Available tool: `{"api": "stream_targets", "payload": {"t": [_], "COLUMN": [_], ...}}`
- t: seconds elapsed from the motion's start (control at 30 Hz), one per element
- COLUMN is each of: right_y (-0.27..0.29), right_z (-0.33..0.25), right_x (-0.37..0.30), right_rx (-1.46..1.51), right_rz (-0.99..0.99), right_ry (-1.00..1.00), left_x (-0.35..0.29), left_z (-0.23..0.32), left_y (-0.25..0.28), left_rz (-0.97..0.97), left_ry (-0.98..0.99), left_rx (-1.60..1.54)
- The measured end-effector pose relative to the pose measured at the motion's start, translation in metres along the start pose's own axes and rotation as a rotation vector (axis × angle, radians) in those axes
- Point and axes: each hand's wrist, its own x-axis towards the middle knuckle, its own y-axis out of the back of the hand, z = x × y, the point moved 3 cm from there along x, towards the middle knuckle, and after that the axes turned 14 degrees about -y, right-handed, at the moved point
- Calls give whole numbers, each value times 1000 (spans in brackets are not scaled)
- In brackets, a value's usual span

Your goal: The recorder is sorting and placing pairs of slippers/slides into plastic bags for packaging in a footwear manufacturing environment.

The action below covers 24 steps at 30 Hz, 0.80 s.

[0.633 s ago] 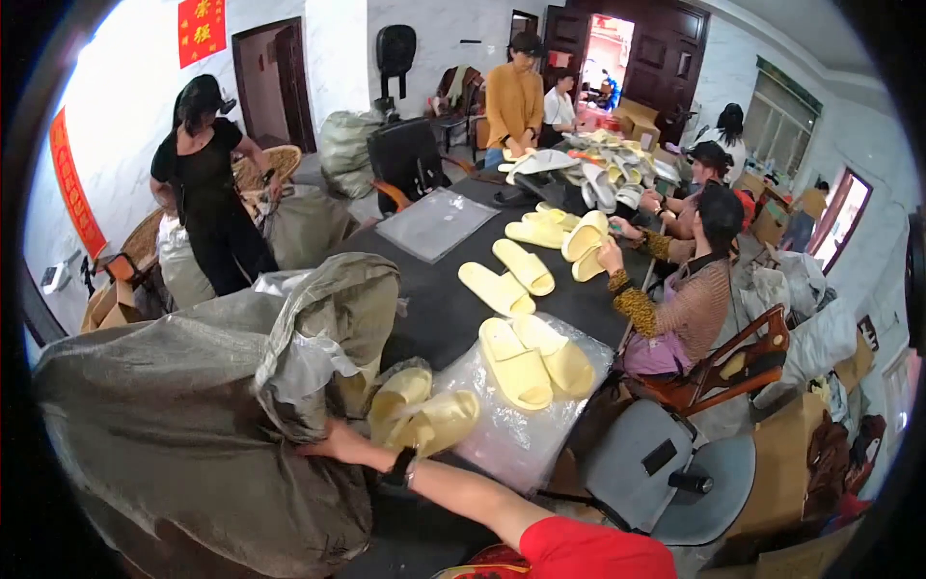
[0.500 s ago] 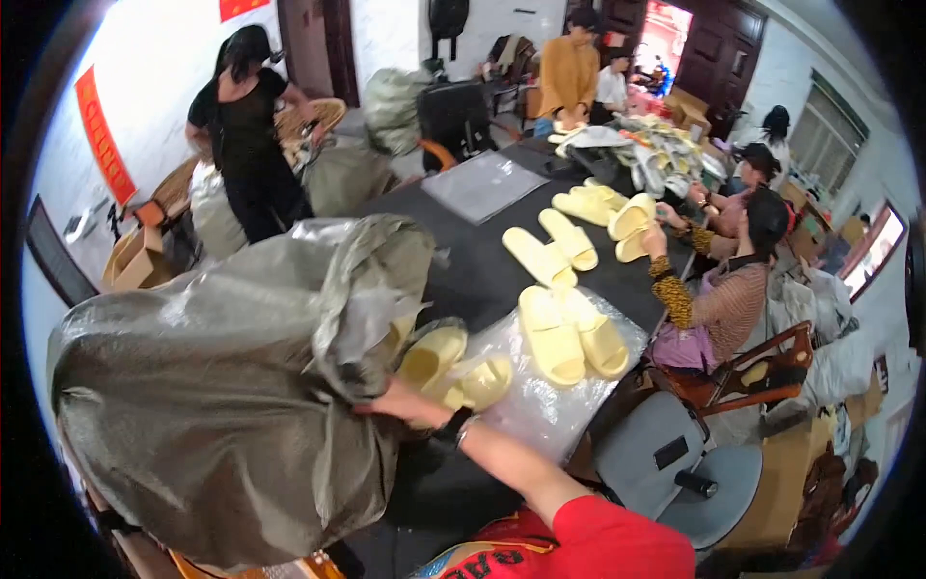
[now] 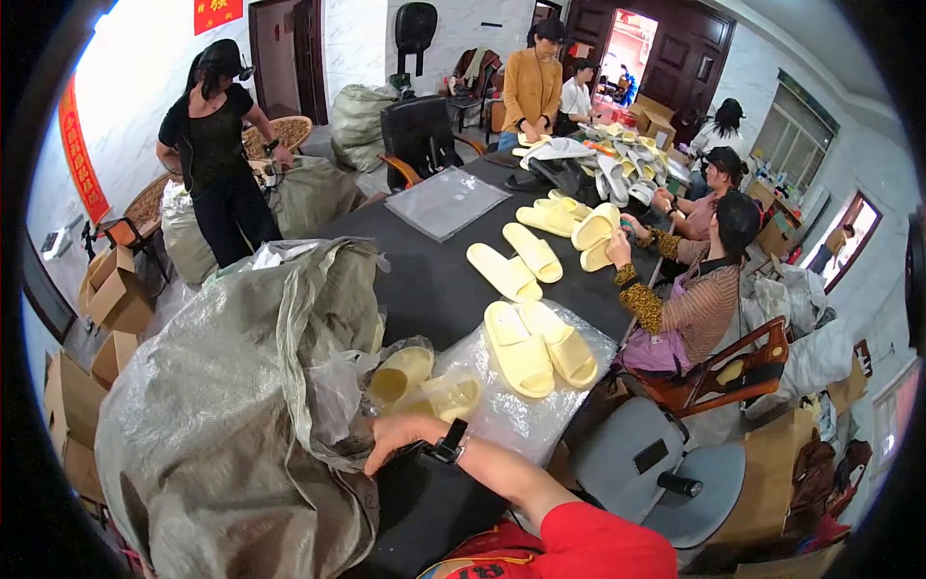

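Note:
A large grey-green woven sack (image 3: 222, 415) bulges at the left edge of the table, its mouth turned toward the slippers. My right hand (image 3: 397, 437), with a black band on its wrist, grips the sack's rim; part of its fingers is hidden in the folds. Crumpled clear plastic (image 3: 335, 396) shows at the mouth. Just beyond that hand lie two yellow slippers, one slipper (image 3: 400, 374) upright in clear wrapping and another wrapped slipper (image 3: 447, 396) beside it. My left hand does not show; the sack covers that side.
A pair of yellow slippers (image 3: 526, 352) lies on clear plastic bags (image 3: 502, 415) on the dark table (image 3: 415, 280). More slippers are farther back. A co-worker (image 3: 699, 289) at the right holds a pair. A grey chair (image 3: 627, 454) stands near right; cardboard boxes (image 3: 72, 405) are at left.
The view has shifted, and the scene sits lower and farther left in it. My right hand stays at the sack's mouth, which now sags lower. The wrapped slippers beside it show more clearly.

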Motion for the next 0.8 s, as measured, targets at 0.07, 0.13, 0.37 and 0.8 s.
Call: {"api": "stream_targets", "payload": {"t": [0.07,0.13,0.37,0.8], "right_y": [2,0,-25,-32], "right_z": [-48,-25,-54,-83], "right_x": [-37,-21,-23,-8], "right_rx": [12,-30,625,1155], "right_rz": [30,71,153,-223], "right_ry": [50,5,411,369], "left_x": [-36,-87,-136,-5], "left_z": [17,30,117,15], "left_y": [37,62,-45,-111], "left_rz": [59,113,272,-234], "left_ry": [44,120,203,276], "left_rx": [64,106,464,268]}}
